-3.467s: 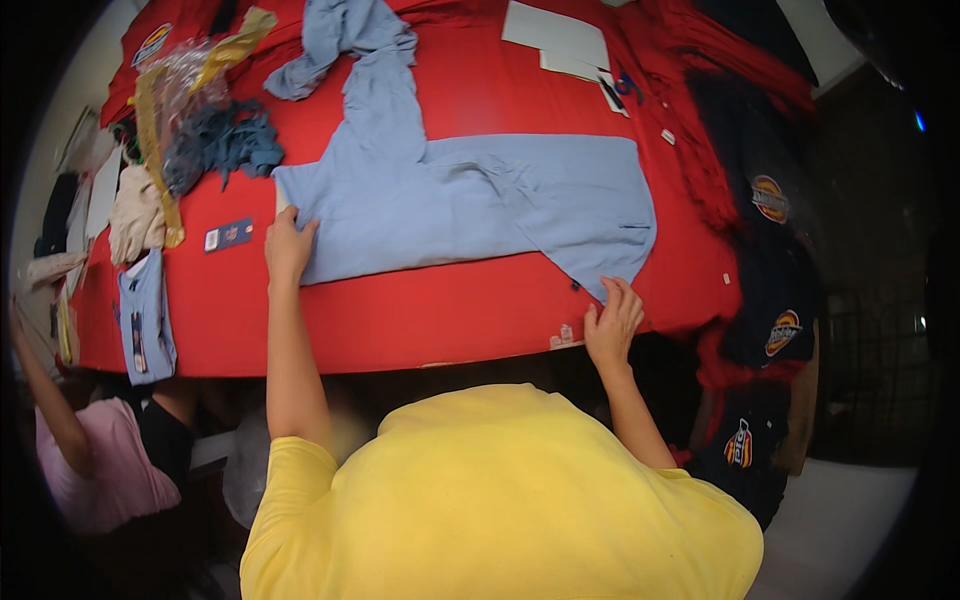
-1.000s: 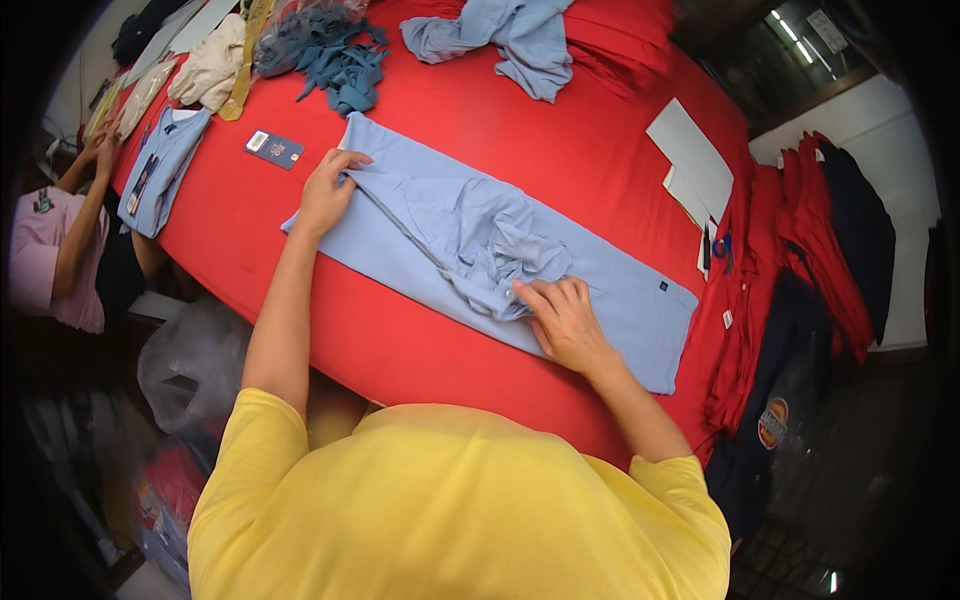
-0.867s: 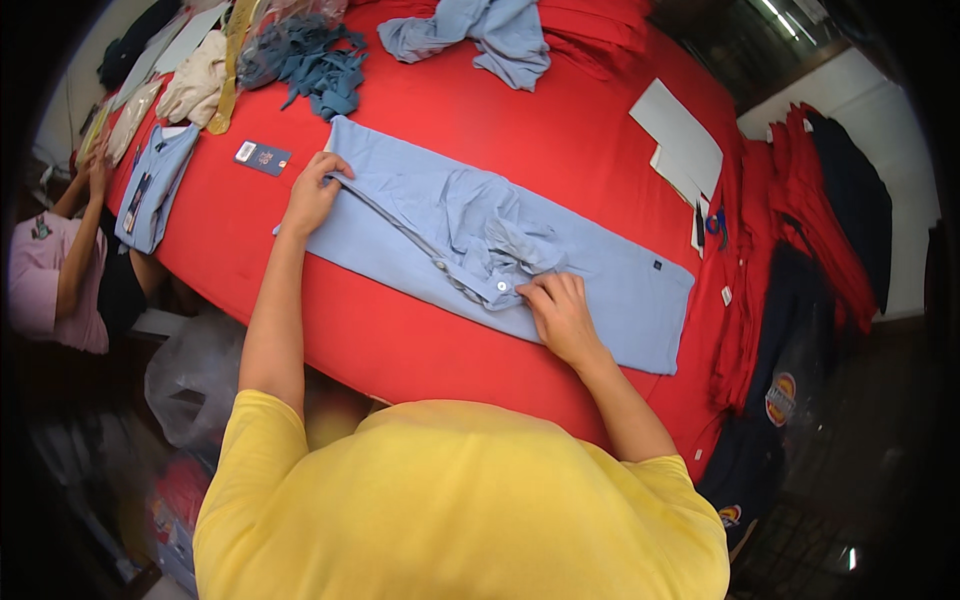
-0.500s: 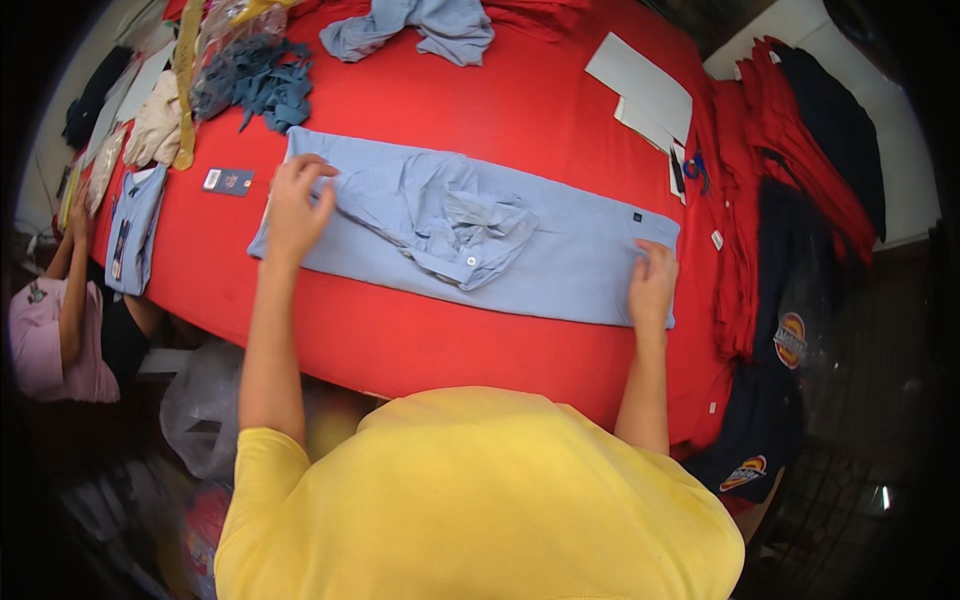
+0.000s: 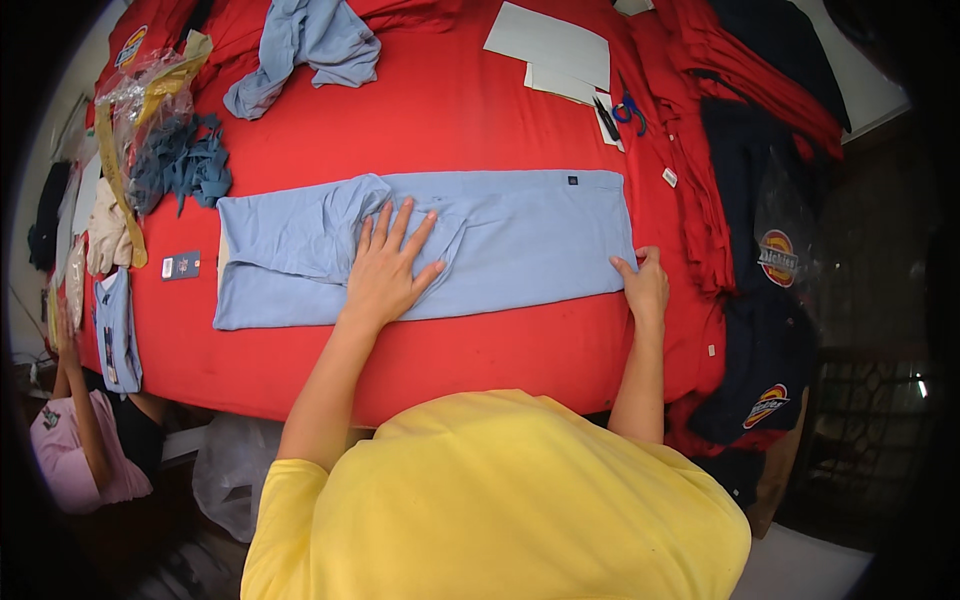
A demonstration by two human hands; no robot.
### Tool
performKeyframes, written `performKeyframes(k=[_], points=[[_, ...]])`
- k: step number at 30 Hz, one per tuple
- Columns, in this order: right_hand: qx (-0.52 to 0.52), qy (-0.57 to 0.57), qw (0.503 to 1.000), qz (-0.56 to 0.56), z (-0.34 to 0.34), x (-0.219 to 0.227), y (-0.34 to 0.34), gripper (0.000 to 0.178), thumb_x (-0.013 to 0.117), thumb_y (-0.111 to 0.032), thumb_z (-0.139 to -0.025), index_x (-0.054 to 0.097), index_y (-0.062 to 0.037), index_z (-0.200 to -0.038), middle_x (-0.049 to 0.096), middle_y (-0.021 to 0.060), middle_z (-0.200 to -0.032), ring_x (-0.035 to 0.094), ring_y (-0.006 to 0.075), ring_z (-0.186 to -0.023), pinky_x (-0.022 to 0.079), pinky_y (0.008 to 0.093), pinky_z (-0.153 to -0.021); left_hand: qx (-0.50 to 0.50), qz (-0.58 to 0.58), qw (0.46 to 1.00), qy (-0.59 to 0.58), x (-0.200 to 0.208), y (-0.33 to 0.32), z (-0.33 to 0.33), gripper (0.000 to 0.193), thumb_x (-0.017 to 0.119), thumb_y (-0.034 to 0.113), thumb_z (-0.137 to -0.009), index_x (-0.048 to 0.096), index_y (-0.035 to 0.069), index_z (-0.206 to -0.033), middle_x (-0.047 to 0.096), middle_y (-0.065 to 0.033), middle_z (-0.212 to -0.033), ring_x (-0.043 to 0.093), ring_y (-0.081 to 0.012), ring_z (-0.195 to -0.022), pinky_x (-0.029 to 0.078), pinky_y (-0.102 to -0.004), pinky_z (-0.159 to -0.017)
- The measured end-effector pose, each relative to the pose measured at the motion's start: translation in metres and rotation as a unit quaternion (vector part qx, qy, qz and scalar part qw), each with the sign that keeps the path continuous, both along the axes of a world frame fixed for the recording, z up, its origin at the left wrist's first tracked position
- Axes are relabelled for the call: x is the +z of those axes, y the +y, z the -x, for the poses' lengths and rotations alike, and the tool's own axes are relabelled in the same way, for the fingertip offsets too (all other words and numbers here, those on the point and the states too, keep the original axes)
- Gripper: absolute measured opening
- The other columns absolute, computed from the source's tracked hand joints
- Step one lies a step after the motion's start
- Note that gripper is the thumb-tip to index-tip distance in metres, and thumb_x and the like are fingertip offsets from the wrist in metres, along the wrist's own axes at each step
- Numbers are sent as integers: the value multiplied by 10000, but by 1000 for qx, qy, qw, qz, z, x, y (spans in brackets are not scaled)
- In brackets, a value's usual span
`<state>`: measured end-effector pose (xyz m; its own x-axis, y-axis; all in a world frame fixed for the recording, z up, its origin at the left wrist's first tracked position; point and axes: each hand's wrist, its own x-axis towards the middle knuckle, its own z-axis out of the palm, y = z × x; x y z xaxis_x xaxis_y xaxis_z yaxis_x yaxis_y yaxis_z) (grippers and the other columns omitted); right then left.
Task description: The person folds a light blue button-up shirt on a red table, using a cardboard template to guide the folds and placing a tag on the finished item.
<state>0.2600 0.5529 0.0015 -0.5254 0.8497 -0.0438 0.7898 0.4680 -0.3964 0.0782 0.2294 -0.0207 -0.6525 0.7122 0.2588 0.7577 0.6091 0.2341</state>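
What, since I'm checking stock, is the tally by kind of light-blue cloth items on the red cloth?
Long flat-folded light-blue garment: 1
Crumpled light-blue cloth heap: 1
Small folded light-blue cloth bundle: 1
Total: 3

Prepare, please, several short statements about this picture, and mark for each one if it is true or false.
1. The left hand rests on the light-blue garment. True.
2. The left hand is closed into a fist. False: its fingers are spread.
3. The right hand is at the garment's right edge. True.
4. White sheets and a small dark card lie on the red cloth. True.
5. The card is right of the garment. False: it is to the left.
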Motion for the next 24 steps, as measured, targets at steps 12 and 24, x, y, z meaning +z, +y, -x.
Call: performKeyframes(k=[12, 24], points=[[48, 139, 983, 109, 10, 1, 23, 360, 664, -191, -769, 574, 63, -1008, 645, 243, -877, 647, 324, -769, 490, 387, -708, 16, -92, 993, 72, 17, -4, -21, 514, 677, 292, -797, 575, 107, -1265, 489, -90, -1347, 405, -329, -1270, 302, -492, -1046], [547, 178, 806, 139, 105, 46, -200, 394, 692, -136, -811, 541, -25, -1158, 599, 233, -1132, 607, 383, -997, 479, 429, -858, 134, -467, 787, -381, -7, -24, 4, 499, 491, 307, -971, 425, 49, -1393, 558, -152, -1281, 506, -231, -1202, 374, -353, -1000]])
